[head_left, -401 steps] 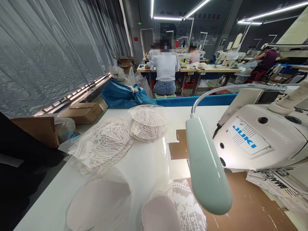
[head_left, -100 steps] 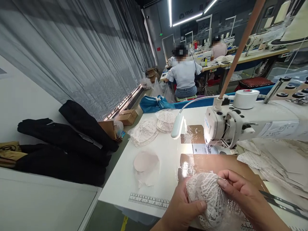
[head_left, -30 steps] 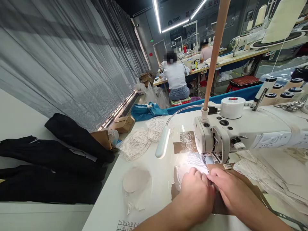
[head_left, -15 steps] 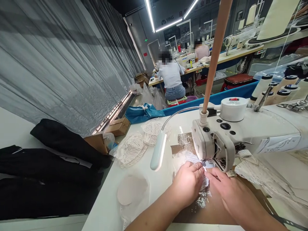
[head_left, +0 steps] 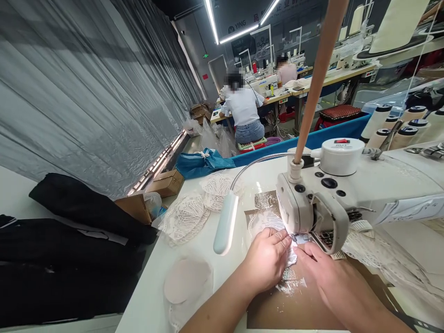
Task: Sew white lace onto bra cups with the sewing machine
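A white lace piece point(head_left: 266, 222) lies under the head of a white sewing machine point(head_left: 294, 208), by the needle. My left hand point(head_left: 268, 259) presses on the lace with its fingers drawn together, left of the presser foot point(head_left: 294, 238). On the other side, my right hand point(head_left: 322, 268) pinches the near edge of the lace between thumb and forefinger, just in front of the foot. My fingers cover part of the lace and its edge. Both hands rest over a brown patch point(head_left: 294, 305) of the work surface.
A lamp point(head_left: 225, 224) on a bendy neck hangs left of the machine head. Lace cups point(head_left: 185, 215) and a round beige pad point(head_left: 180, 281) lie on the white table point(head_left: 145, 296). More lace point(head_left: 378, 249) lies at right, near thread cones point(head_left: 378, 120). A co-worker point(head_left: 244, 108) sits beyond.
The view has shifted slightly. Both hands stay at the presser foot with the lace; my left fingers have moved slightly, and less lace shows between the hands.
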A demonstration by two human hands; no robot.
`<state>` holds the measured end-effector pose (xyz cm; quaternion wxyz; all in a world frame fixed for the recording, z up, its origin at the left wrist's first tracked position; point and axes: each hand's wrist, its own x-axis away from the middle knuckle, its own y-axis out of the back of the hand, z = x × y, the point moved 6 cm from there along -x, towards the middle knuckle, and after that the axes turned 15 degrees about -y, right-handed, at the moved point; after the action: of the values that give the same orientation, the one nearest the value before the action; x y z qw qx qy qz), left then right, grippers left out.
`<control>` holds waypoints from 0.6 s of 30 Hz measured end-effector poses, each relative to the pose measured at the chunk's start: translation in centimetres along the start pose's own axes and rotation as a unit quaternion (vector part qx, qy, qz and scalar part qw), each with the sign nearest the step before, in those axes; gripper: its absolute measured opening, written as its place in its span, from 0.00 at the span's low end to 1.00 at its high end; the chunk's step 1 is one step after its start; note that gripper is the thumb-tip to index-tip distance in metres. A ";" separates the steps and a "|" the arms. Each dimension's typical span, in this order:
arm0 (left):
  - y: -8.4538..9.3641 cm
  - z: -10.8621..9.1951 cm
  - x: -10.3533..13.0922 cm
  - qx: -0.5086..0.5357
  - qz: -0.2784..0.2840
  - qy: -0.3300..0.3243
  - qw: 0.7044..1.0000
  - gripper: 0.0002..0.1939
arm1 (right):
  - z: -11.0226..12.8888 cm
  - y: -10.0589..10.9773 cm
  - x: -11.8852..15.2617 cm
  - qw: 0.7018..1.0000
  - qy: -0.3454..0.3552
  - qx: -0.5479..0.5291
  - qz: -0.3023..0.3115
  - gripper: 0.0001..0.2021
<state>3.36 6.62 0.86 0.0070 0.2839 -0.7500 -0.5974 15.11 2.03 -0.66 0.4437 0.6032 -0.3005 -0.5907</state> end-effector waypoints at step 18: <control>0.1 1.1 0.9 -0.053 -0.001 0.150 0.987 0.22 | -1.1 -1.7 0.9 0.994 0.010 -0.067 0.085 0.27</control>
<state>2.17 7.23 0.29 0.1336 0.3703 -0.7071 -0.5875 16.02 2.12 -2.68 0.5347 0.5503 -0.3064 -0.5634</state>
